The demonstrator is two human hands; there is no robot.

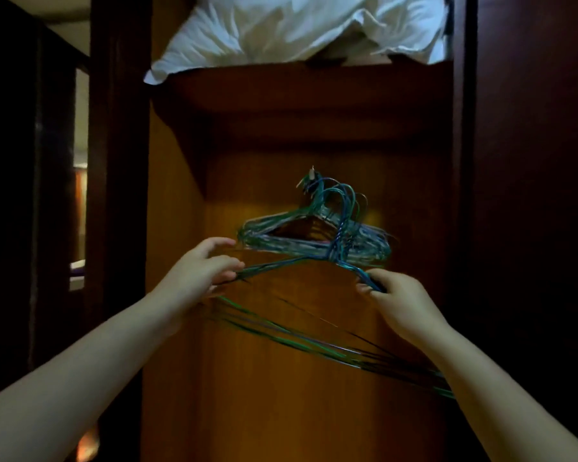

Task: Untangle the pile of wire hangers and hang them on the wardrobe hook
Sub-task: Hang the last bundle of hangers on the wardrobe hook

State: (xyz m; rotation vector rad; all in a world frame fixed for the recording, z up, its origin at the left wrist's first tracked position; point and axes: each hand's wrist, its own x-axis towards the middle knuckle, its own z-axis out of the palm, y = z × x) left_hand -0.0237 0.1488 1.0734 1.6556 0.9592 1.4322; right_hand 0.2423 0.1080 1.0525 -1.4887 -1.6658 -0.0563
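Wire hangers, held bunch (281, 268): left hand (197, 275) and right hand (394, 298) grip opposite shoulders, fingers curled, levelling necks toward wardrobe hook (311, 173); hung stack (314, 238) already there.

Both hands (197, 273) (399, 303) outstretched, gripping.

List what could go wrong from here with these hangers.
1. The held hangers cross the hung bundle, so they may snag and retangle.
2. The wardrobe hook looks crowded; adding more could knock some off.
3. They trail under the right hand and may catch the forearm.
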